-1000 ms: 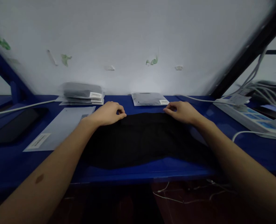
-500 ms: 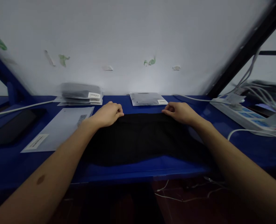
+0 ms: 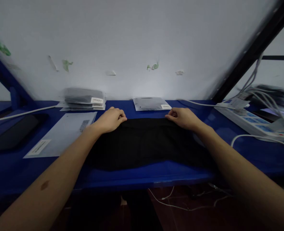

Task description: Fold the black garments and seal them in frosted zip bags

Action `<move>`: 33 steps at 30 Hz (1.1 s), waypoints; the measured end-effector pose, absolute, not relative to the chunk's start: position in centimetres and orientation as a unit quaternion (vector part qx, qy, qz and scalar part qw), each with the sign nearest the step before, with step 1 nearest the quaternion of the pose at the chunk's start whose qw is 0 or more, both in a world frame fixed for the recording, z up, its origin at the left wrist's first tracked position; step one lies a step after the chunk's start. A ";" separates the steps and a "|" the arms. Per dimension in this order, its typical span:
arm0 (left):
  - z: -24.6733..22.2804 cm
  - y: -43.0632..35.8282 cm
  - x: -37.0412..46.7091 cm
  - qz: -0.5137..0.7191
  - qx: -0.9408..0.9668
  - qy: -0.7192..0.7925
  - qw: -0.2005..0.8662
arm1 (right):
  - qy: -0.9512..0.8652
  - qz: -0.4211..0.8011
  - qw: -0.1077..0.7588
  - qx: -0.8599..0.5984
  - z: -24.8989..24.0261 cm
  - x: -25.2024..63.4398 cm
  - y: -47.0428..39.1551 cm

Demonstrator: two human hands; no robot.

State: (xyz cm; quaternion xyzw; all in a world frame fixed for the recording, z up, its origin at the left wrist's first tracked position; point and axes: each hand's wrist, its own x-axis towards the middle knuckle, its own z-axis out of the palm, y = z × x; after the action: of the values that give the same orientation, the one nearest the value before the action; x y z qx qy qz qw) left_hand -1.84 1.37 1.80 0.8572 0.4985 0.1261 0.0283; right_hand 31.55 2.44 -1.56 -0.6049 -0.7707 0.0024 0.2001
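A black cloth garment [image 3: 144,144] lies spread over the front of the blue table [image 3: 142,178]; its exact kind does not show. My left hand [image 3: 112,119] pinches its far edge near the left corner, thumb against curled fingers. At the far right corner my right hand [image 3: 182,118] is closed on the same edge in a like pinch. Between the two hands the edge runs nearly straight. My forearms cover parts of the garment's left and right sides.
Behind my left hand stands a stack of grey plastic packages [image 3: 84,98]. A labelled flat bag [image 3: 62,134] lies left, beside a dark tablet-like slab [image 3: 17,133]. Another packed bag [image 3: 151,103] rests near the wall. At right are a power strip [image 3: 254,123] and white cables [image 3: 262,136].
The camera view has shifted slightly. Both hands keep their grip on the garment's far edge, and the garment lies almost the same.
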 end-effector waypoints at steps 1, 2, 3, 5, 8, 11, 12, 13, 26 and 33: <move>1.8 1.3 -1.8 0.128 0.855 0.501 0.033 | -0.771 0.004 0.199 -0.605 -1.6 31.5 2.4; 1.8 1.3 -1.8 0.131 0.853 0.503 0.036 | -0.770 0.004 0.199 -0.606 -1.6 31.5 2.5; 1.8 1.3 -1.8 0.133 0.852 0.504 0.038 | -0.770 0.002 0.199 -0.606 -1.6 31.5 2.5; 1.8 1.3 -1.8 0.138 0.853 0.502 0.033 | -0.771 0.000 0.199 -0.605 -1.5 31.4 2.5; 1.7 1.3 -1.8 0.142 0.855 0.499 0.023 | -0.771 0.005 0.197 -0.606 -1.4 31.3 2.5; 1.8 1.3 -1.8 0.140 0.854 0.501 0.022 | -0.767 0.014 0.193 -0.612 -1.3 31.2 2.4; 1.8 1.3 -1.8 0.140 0.854 0.501 0.023 | -0.766 0.014 0.191 -0.614 -1.2 31.2 2.3; 1.9 1.3 -1.9 0.139 0.854 0.501 0.024 | -0.766 0.014 0.189 -0.615 -1.2 31.2 2.3; 1.9 1.2 -1.3 0.118 0.853 0.508 -0.011 | -0.742 0.004 0.195 -0.641 -1.7 30.8 2.4; 5.4 -6.5 -3.7 0.220 0.836 0.501 -0.033 | -0.708 -0.063 0.322 -0.625 0.2 30.2 -2.2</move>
State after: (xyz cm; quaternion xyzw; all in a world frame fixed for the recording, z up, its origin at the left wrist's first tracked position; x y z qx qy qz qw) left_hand -3.65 -6.48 5.36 0.8363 0.5010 0.2203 -0.0325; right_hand 30.24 -2.24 0.16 -0.6252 -0.7080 -0.0631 0.3223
